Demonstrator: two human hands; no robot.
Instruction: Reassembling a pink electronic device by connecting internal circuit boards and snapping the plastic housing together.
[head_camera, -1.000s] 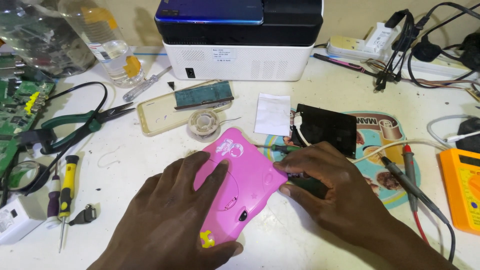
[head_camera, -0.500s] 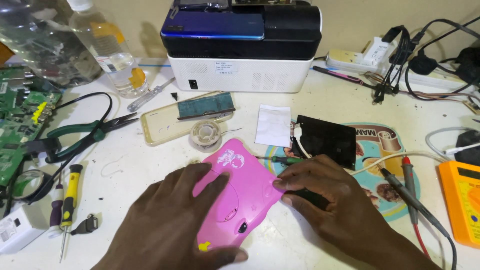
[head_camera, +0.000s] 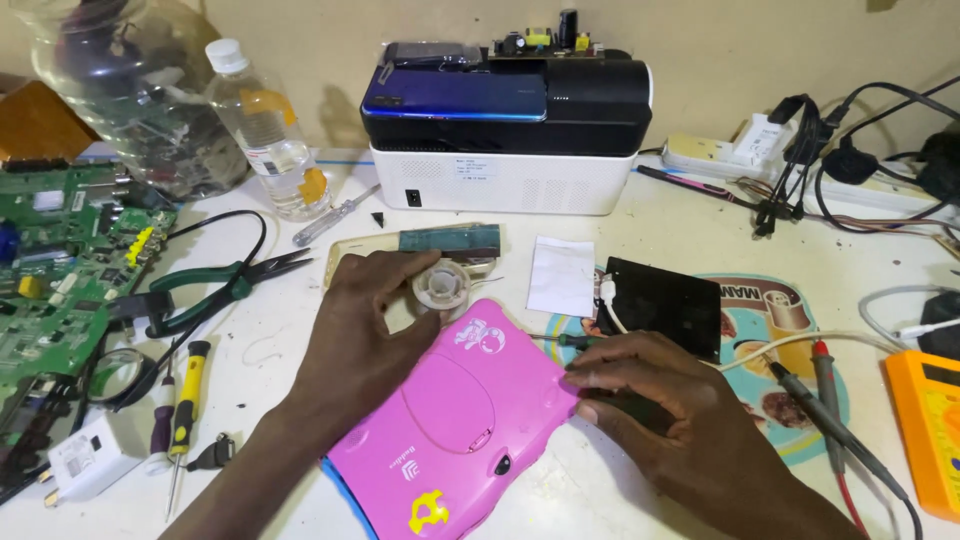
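Head view: left hand (head_camera: 365, 330) now off pink tablet (head_camera: 462, 420).

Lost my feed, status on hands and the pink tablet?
Left hand beside solder spool, open. Right hand at pink tablet edge, gripping a screwdriver. Nothing blocking.

Electronics repair workshop, circuit board (head_camera: 60, 270), multimeter (head_camera: 925, 430), pliers (head_camera: 225, 285)

wall (head_camera: 760, 50): plain beige, right behind the bench
bench (head_camera: 690, 225): white top, scuffed and cluttered, runs up to the wall
light: soft, even, indoor
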